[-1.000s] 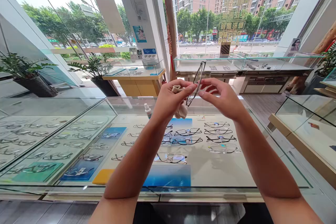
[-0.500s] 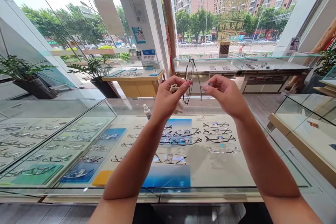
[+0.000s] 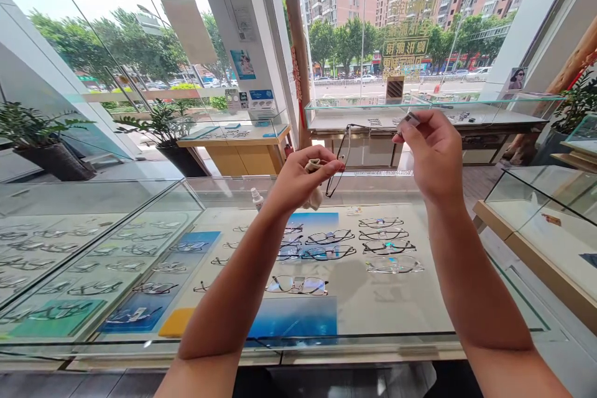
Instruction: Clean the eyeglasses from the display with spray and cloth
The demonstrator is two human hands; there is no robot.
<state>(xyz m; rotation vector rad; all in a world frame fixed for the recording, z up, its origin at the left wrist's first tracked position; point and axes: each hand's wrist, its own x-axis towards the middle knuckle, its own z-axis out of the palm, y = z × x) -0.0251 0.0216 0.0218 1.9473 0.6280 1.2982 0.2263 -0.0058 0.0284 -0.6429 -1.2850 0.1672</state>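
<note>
Above the glass display case, my left hand pinches the dark rim of a pair of eyeglasses held on edge. A pale cloth is bunched in the same hand and hangs below the fingers. My right hand is raised to the right, with thumb and fingers closed on a small greyish tag or piece. One thin temple arm stretches from the frame towards the right fingertips; whether they touch it is hard to tell.
Several eyeglasses lie in rows in the glass case below. A small white bottle stands at its back left. A yellow block sits near the front. More cases and potted plants stand beyond.
My right hand has moved right and up, away from my left. The eyeglasses have tilted and dropped slightly, and their temple arm now extends to the right.
</note>
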